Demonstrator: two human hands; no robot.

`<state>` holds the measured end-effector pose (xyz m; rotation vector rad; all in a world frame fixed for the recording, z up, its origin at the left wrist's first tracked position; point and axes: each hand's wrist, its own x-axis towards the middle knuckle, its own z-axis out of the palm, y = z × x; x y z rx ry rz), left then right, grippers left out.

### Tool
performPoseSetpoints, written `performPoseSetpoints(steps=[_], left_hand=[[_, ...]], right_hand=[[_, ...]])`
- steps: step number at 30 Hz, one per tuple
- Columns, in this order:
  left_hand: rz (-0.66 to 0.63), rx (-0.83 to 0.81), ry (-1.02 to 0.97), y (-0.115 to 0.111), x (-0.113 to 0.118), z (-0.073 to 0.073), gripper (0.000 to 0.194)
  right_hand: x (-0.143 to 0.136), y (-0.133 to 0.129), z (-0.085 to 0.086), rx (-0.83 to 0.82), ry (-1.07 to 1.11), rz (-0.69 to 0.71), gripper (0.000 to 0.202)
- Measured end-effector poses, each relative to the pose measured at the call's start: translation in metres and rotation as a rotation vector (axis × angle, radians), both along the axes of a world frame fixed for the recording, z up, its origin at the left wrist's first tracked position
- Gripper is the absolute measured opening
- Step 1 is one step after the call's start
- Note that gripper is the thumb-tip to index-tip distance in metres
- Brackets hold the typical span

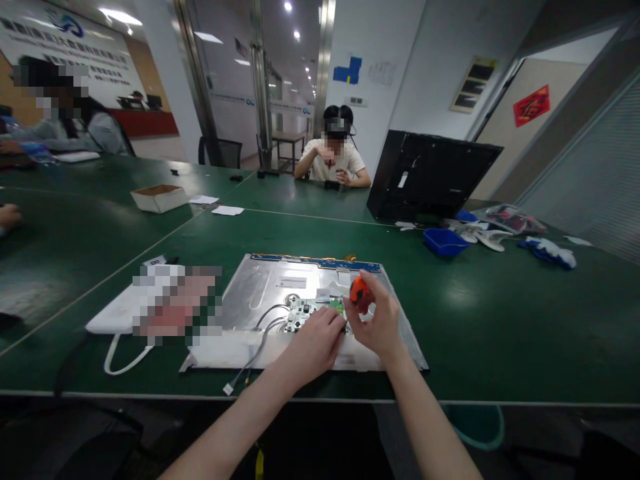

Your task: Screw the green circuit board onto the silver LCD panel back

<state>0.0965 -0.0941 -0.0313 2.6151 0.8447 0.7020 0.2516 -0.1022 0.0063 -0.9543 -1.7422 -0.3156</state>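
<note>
A silver display panel [405,333] lies flat on the table in front of me, with a blue strip board [310,261] along its far edge. On its middle sits a green-and-white circuit board [299,316], partly covered by my left hand [320,337]. The left fingers are curled down together at the board's right end; their tips and whatever they pinch are hidden. My right hand [381,321] grips the orange-and-black handle of a screwdriver [358,291] just right of the board. The screwdriver's tip cannot be made out. Grey cables [264,343] run from the board toward the near edge.
Left of the panel lies a white device [115,310] with a white cable. Farther off stand a cardboard box [159,199], a black monitor housing [433,177] and a blue tray [445,242]. Gloves [549,252] lie at right. A person [334,157] sits opposite; others sit at left.
</note>
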Motion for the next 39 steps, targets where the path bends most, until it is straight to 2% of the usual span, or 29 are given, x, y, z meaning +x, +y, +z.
performPoseSetpoints(steps=[8,15,25,35,39], left_hand=[[0.001,0.013,0.01,0.001,0.002,-0.007,0.025],[0.022,-0.015,0.014,-0.001,0.002,-0.003,0.021],[0.032,-0.008,-0.03,-0.001,0.006,-0.006,0.022],[0.054,0.019,-0.013,-0.008,0.006,-0.004,0.018],[0.046,0.024,-0.017,-0.008,0.006,-0.003,0.018]], right_hand=[[0.0,-0.002,0.003,-0.071,-0.032,0.023,0.051],[0.007,-0.003,0.011,-0.14,0.049,0.034,0.052],[0.005,-0.002,0.01,-0.09,-0.046,0.009,0.038],[0.018,-0.007,0.009,-0.195,0.139,0.072,0.037],[0.018,-0.006,0.009,-0.189,0.117,0.081,0.036]])
